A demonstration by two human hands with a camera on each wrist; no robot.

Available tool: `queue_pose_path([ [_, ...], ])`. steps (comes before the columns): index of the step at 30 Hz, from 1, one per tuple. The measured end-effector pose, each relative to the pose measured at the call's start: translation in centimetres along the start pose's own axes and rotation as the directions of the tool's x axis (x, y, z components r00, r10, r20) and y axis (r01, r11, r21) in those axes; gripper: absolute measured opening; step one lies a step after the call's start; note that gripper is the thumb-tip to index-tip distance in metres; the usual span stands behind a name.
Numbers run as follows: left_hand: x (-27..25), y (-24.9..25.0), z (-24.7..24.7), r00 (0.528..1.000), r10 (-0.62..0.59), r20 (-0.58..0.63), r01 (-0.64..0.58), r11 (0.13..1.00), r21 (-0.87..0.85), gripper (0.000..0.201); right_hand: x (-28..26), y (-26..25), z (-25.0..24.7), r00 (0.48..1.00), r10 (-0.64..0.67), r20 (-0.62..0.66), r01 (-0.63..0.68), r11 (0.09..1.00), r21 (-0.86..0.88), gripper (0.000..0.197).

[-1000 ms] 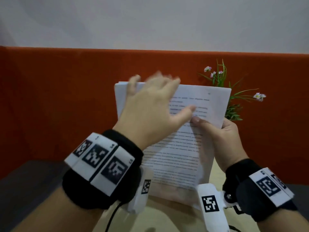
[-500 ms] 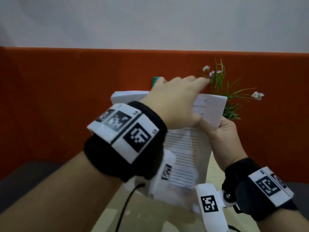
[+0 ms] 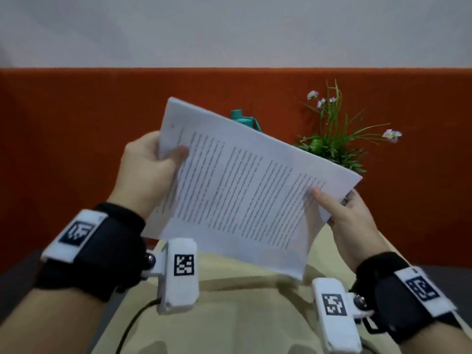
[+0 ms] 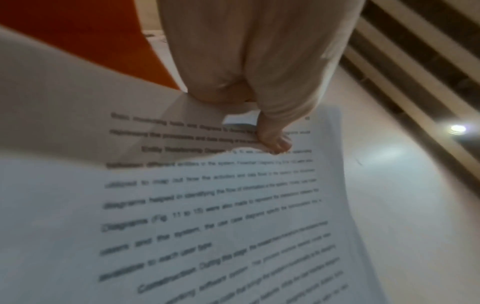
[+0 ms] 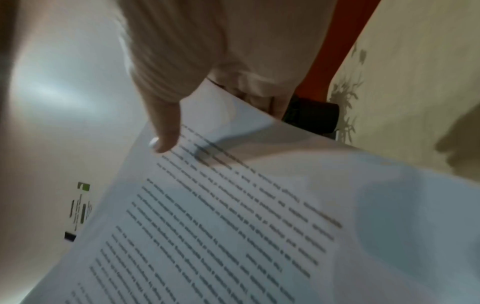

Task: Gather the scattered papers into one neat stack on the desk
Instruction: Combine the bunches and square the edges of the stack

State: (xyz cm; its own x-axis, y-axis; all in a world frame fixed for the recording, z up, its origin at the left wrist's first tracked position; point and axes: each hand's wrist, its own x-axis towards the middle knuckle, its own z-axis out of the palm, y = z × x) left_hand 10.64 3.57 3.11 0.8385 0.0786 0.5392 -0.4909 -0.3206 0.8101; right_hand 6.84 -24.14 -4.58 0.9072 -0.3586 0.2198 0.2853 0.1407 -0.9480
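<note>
A stack of printed white papers is held in the air above the beige desk, turned sideways and tilted. My left hand pinches its upper left end, thumb on the printed face. My right hand grips the lower right end, thumb on top and fingers behind. In the left wrist view the thumb lies across the text of the papers. The right wrist view shows the thumb pressing the top sheet of the papers, fingers hidden under it.
An orange partition runs behind the desk. A potted plant with small pink flowers stands at the back right. A teal bottle top pokes out behind the papers. A cable trails on the desk near my left wrist.
My left hand has left the top edge of the stack and now holds its left end. The stack has turned from upright to sideways between both hands.
</note>
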Motion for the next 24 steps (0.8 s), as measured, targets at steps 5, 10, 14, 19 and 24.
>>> queue_pose_path([
  [5, -2.6, -3.0, 0.6, 0.99, -0.114, -0.081, 0.097, 0.977, -0.187, 0.01, 0.2, -0.6, 1.2, 0.989, -0.139, -0.057, 0.135, 0.989, -0.065, 0.029],
  [10, -4.7, -5.5, 1.3, 0.975, -0.214, -0.066, 0.184, 0.934, -0.307, 0.01, -0.6, -0.3, 1.1, 0.978, -0.203, -0.044, 0.19, 0.961, -0.201, 0.022],
  [14, -6.3, -7.5, 2.2, 0.931, -0.364, 0.011, 0.354, 0.898, -0.262, 0.015, -1.9, 1.8, 1.2, 0.997, -0.057, -0.05, 0.044, 0.972, -0.231, 0.024],
  [19, -5.4, -7.4, 1.6, 0.949, -0.316, 0.018, 0.309, 0.914, -0.263, 0.023, -1.1, 1.0, 0.7, 0.995, -0.083, -0.051, 0.072, 0.977, -0.2, 0.015],
  [24, -6.8, -10.3, 2.5, 0.867, -0.478, 0.143, 0.485, 0.874, -0.025, 0.036, -2.1, 4.7, -0.2, 0.987, 0.161, -0.01, -0.15, 0.892, -0.427, 0.028],
])
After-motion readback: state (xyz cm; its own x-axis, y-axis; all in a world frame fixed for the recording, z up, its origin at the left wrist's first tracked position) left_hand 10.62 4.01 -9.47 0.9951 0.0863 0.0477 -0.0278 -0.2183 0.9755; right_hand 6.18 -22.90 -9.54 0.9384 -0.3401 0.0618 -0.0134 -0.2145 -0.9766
